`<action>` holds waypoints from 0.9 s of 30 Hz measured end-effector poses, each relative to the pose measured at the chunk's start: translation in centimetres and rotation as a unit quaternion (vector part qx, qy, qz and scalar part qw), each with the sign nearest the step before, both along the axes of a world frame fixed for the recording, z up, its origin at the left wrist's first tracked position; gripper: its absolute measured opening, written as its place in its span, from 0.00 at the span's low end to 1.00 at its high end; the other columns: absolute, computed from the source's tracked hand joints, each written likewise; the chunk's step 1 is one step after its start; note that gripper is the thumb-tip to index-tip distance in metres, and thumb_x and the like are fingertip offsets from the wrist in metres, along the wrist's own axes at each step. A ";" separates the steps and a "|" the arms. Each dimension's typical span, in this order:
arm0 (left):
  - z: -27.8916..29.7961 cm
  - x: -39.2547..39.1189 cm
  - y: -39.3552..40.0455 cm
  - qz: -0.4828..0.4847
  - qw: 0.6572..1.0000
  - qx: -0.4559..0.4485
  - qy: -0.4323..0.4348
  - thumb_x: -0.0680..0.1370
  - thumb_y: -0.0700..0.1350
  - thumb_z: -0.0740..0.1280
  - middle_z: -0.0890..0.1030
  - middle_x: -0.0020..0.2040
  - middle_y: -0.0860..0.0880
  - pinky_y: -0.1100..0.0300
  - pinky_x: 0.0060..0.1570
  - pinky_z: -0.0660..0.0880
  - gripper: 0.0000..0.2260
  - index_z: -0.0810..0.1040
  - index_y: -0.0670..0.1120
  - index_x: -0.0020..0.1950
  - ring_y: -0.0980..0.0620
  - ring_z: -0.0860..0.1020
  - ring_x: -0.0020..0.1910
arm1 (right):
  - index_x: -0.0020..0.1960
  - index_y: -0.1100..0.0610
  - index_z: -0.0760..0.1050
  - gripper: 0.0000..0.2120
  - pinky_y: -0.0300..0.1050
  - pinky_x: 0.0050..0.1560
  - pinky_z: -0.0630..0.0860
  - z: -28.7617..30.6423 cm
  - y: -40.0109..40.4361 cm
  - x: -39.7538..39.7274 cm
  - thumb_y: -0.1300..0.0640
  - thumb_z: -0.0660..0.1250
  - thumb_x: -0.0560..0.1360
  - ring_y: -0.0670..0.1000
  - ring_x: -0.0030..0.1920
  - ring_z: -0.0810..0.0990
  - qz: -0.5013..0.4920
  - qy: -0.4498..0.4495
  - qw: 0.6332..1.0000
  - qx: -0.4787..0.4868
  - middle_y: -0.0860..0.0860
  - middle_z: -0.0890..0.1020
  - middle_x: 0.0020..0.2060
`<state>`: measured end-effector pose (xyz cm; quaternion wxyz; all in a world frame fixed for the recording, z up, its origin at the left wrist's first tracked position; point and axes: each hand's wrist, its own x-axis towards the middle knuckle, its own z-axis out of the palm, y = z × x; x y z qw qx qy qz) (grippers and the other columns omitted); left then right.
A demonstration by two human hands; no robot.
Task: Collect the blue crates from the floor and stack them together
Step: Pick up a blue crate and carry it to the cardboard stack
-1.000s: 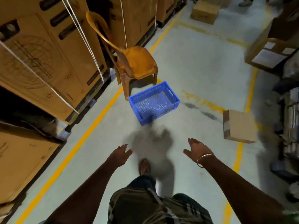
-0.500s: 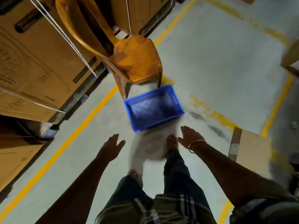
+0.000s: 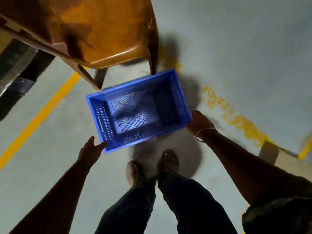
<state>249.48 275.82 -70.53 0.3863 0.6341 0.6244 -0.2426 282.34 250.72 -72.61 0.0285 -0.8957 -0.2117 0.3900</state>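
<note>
One empty blue slotted crate (image 3: 104, 119) sits on the grey floor just in front of my feet, its far edge against a chair leg. My left hand (image 3: 91, 149) reaches its near-left corner, with straight fingertips touching the outer wall. My right hand (image 3: 200, 123), a bangle on its wrist, lies against the crate's right end near the near-right corner. Its fingers meet the wall, and I cannot see whether they curl round the rim.
An orange plastic chair (image 3: 108, 31) stands right behind the crate, its seat overhanging the far side. A yellow floor line (image 3: 42, 114) runs diagonally on the left beside dark rack bases (image 3: 20, 73). A cardboard box (image 3: 276, 154) lies at right.
I have stepped up to the crate and bent over it. Both hands went from hanging in the air short of it to touching its two ends.
</note>
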 end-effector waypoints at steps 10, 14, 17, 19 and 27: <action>-15.7 -2.1 0.2 0.241 0.967 0.060 -0.059 0.68 0.42 0.79 0.81 0.51 0.43 0.50 0.46 0.77 0.22 0.73 0.48 0.57 0.46 0.78 0.40 | 0.57 0.55 0.73 0.12 0.51 0.46 0.73 -15.2 -0.4 2.8 0.57 0.63 0.73 0.67 0.53 0.79 -0.108 -0.021 0.993 0.044 0.62 0.81 0.53; -13.3 -3.4 0.2 0.283 0.949 0.093 -0.105 0.71 0.32 0.71 0.77 0.50 0.42 0.52 0.38 0.72 0.19 0.72 0.54 0.51 0.46 0.75 0.40 | 0.61 0.56 0.76 0.17 0.54 0.57 0.74 -11.6 0.3 2.5 0.62 0.62 0.73 0.65 0.59 0.77 -0.102 -0.034 0.992 0.067 0.61 0.79 0.59; -7.9 -5.0 0.4 0.296 0.939 0.107 -0.136 0.68 0.32 0.69 0.76 0.48 0.43 0.54 0.37 0.70 0.18 0.74 0.56 0.43 0.46 0.74 0.43 | 0.60 0.57 0.77 0.16 0.53 0.57 0.74 -6.7 0.9 2.1 0.61 0.63 0.72 0.64 0.59 0.77 -0.093 -0.009 0.994 0.059 0.62 0.80 0.58; -2.3 -5.9 0.3 0.313 0.933 0.122 -0.126 0.66 0.33 0.68 0.76 0.47 0.44 0.54 0.37 0.71 0.16 0.75 0.54 0.44 0.46 0.73 0.43 | 0.59 0.57 0.77 0.15 0.53 0.57 0.74 -1.9 1.1 1.0 0.60 0.63 0.73 0.65 0.59 0.77 -0.076 0.003 0.995 0.056 0.62 0.80 0.57; 24.6 -15.3 -3.9 0.224 0.955 0.192 0.014 0.68 0.41 0.72 0.81 0.46 0.41 0.47 0.47 0.76 0.12 0.76 0.47 0.50 0.38 0.78 0.47 | 0.68 0.63 0.70 0.25 0.55 0.60 0.72 22.9 1.0 -6.3 0.65 0.62 0.71 0.66 0.60 0.76 0.025 0.009 0.993 0.113 0.67 0.77 0.60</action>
